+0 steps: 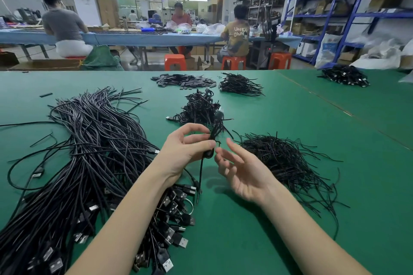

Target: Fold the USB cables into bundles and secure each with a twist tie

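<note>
Cable bundle, folded, is pinched between thumb and fingers of the left hand, raised above the green tabletop; one loose end is seen hanging down toward the cloth. The right hand is held just beside it, palm up, fingers spread and relaxed, nothing gripped. Whether a tie is already on the bundle cannot be told. Unfolded cables are heaped at left, USB plugs massed at the near end. Twist ties are piled at right, near the right hand. Finished bundles are stacked beyond the hands; further piles are noted at the far edge. Seated workers are seen at a blue bench behind.
</note>
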`<state>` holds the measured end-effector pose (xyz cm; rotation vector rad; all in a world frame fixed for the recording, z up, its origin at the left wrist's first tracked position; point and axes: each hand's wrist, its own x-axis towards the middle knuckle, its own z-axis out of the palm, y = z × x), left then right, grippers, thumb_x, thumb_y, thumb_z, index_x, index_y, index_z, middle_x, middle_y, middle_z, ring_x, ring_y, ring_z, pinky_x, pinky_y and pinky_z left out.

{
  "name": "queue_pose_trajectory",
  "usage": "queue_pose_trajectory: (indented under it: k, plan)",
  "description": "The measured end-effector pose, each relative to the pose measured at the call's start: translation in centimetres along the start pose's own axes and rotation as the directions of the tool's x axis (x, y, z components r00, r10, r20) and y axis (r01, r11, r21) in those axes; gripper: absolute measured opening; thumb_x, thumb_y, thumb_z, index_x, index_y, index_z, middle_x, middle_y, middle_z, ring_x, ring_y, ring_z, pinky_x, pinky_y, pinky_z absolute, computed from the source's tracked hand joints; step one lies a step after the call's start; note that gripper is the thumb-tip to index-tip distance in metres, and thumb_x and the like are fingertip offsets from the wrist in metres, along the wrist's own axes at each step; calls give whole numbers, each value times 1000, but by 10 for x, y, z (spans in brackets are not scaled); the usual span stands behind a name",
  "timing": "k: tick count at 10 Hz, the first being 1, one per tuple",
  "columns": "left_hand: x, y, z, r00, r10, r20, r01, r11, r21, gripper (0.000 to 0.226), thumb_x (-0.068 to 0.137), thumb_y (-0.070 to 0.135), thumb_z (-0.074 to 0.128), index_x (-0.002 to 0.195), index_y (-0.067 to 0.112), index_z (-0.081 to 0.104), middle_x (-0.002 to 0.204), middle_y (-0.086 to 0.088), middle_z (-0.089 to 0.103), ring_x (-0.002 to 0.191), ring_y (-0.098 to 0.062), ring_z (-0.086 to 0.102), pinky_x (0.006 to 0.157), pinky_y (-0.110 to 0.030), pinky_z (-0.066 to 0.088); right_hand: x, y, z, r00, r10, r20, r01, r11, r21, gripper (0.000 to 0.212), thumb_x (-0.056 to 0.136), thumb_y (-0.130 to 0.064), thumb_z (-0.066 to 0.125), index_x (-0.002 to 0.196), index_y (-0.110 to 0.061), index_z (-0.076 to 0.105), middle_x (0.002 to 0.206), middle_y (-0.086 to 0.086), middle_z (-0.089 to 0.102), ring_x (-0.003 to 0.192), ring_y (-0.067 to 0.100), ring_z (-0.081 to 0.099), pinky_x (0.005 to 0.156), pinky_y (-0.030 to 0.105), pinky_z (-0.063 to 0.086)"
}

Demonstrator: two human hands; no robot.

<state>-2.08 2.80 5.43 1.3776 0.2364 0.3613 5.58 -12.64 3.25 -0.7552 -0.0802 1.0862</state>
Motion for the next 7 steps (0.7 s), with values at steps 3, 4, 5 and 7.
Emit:
queue_pose_trajectory:
  k: [3, 4, 5, 7]
  plan:
    - [107, 26, 7, 893, 261, -368, -120, 924, 364, 10, 81, 15, 80, 83, 20, 71, 89, -1, 74, 85, -17, 69, 84, -29, 54, 13, 23, -6, 973, -226, -37, 192, 892, -410, 33, 98, -37, 53, 95, -5, 65, 68, 0, 62, 53, 8, 54, 48, 16, 45]
    - [151, 38, 9, 863, 364, -351, -117, 819, 562, 19, 85, 17, 75, 105, 15, 75, 102, 2, 73, 95, -11, 66, 93, -25, 52, 15, 22, -8, 972, -232, -30, 200, 893, -404, 32, 100, -34, 52, 93, -6, 66, 68, 0, 63, 53, 8, 55, 48, 16, 45]
    - [177, 27, 6, 930, 275, -242, -13, 686, 728, 31, 93, 16, 67, 124, 10, 68, 126, -7, 67, 115, -19, 61, 104, -25, 43, 16, 22, -10, 976, -218, -8, 197, 893, -406, 30, 102, -31, 52, 92, -7, 66, 69, 1, 63, 54, 9, 56, 49, 16, 46]
    - [182, 12, 1, 907, 356, -225, -62, 641, 765, 44, 97, 32, 60, 138, 17, 57, 139, -5, 58, 129, -23, 52, 103, -28, 37, 17, 21, -12, 979, -202, 12, 193, 912, -362, 27, 102, -28, 53, 92, -8, 67, 72, 1, 64, 57, 9, 57, 53, 17, 48]
